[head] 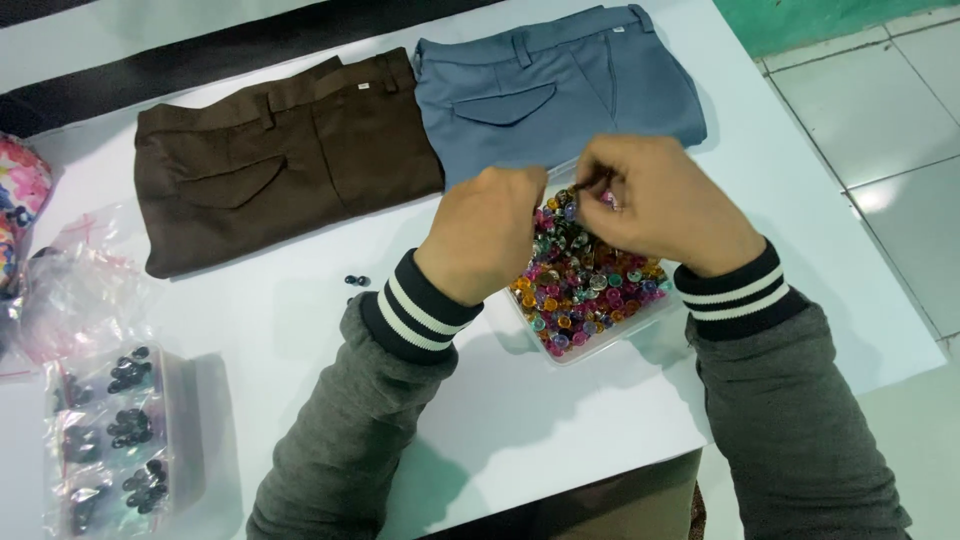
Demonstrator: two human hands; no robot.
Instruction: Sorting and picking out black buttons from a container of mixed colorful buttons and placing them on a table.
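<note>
Left to right. At the left edge of the white tabletop (300, 300), a clear compartmented box (115, 440) holds clusters of dark beads, with crumpled clear bags (75, 290) just behind it. Brown trousers (270, 160) and blue-grey trousers (550, 85) lie folded side by side at the far edge; a few loose dark beads (355, 283) rest on the tabletop below the brown pair. The left hand (485, 230) hovers knuckles-up over a clear tub (585, 300) heaped with multicoloured beads (580, 285); whether its grip is closed cannot be told. The right hand (650, 200) pinches its fingertips together on a small bead (590, 185) directly above the tub. Judged good practice: keep the pinch low over the tub, so a slipped bead falls back in.
</note>
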